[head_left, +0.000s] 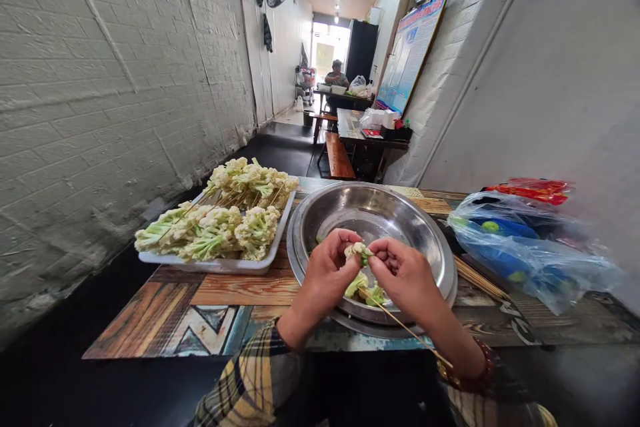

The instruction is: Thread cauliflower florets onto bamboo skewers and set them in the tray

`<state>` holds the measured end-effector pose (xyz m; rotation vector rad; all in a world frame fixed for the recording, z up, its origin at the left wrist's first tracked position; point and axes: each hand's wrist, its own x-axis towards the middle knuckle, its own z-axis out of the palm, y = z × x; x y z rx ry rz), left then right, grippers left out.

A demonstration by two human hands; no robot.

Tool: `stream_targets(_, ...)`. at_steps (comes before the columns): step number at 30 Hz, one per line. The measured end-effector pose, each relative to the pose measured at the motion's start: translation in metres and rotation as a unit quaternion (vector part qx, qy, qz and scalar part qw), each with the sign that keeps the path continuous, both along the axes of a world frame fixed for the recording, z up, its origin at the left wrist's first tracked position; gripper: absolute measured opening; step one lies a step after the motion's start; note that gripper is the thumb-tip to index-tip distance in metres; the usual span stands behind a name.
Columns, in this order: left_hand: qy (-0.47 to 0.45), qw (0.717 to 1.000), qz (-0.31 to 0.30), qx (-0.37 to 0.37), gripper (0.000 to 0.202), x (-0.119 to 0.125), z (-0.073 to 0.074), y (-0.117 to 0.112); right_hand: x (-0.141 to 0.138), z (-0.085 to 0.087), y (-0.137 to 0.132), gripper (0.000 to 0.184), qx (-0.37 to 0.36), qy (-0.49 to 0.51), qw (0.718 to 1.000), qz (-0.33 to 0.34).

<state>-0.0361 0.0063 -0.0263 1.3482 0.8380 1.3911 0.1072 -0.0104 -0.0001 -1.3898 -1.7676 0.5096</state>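
My left hand (327, 273) and my right hand (406, 277) meet over the near rim of a big steel basin (430, 233). Between their fingertips is a cauliflower floret (358, 251); the left hand pinches it. My right hand grips a thin bamboo skewer (400, 325) that runs back toward my wrist, with more florets (361, 285) threaded on it below the fingers. Both hands are closed.
A white tray (220, 263) piled with skewered cauliflower stands left of the basin on the patterned wooden table (150, 320). Loose skewers (480, 278) and plastic bags (530, 247) lie to the right. A brick wall runs along the left. A person sits at far tables down the corridor.
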Motion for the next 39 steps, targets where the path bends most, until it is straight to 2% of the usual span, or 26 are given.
stream_targets(4,0.105,0.991,0.061,0.064,0.015,0.002,0.0,-0.002,0.001,-0.005,0.005,0.009,-0.014,0.019,1.0,0.004)
stream_targets(7,0.14,0.984,0.067,0.09,0.019,0.004,0.0,-0.004,0.001,-0.009,0.007,0.006,-0.008,0.009,1.0,-0.001)
stream_targets(10,0.136,0.985,0.06,0.091,0.021,0.004,0.0,-0.005,0.003,-0.016,0.008,0.01,0.02,-0.001,1.0,-0.018)
stream_targets(13,0.113,0.989,0.049,0.077,0.025,0.005,0.001,-0.006,0.008,-0.022,0.007,0.018,-0.035,0.094,0.995,0.028)
stream_targets(15,0.089,0.993,0.041,0.07,0.027,0.005,0.003,-0.006,0.012,-0.025,0.005,0.024,-0.116,0.192,0.972,0.07)
stream_targets(17,0.072,0.994,0.035,0.075,0.028,0.005,0.005,-0.007,0.015,-0.025,0.003,0.024,-0.159,0.272,0.945,0.089)
stream_targets(19,0.074,0.993,0.035,0.091,0.031,0.006,0.007,-0.008,0.018,-0.025,0.002,0.025,-0.156,0.317,0.93,0.097)
stream_targets(23,0.129,0.982,0.036,0.133,0.04,0.006,0.008,-0.009,0.022,-0.025,0.002,0.033,-0.148,0.334,0.925,0.1)
stream_targets(27,0.166,0.974,0.015,0.154,0.048,0.007,0.008,-0.009,0.024,-0.025,0.003,0.026,-0.155,0.355,0.918,0.086)
stream_targets(30,0.113,0.988,-0.018,0.109,0.057,0.008,0.008,-0.008,0.024,-0.025,0.002,0.021,-0.143,0.37,0.914,0.083)
stream_targets(33,0.0,0.998,-0.055,0.011,0.054,0.009,0.007,-0.004,0.024,-0.026,0.001,0.021,-0.119,0.378,0.916,0.063)
stream_targets(36,-0.078,0.989,-0.082,-0.092,0.041,0.008,0.007,-0.002,0.024,-0.028,0.002,0.024,-0.092,0.372,0.923,0.045)
stream_targets(39,-0.085,0.982,-0.11,-0.128,0.036,0.009,0.007,-0.001,0.025,-0.031,0.003,0.027,-0.065,0.351,0.933,0.039)
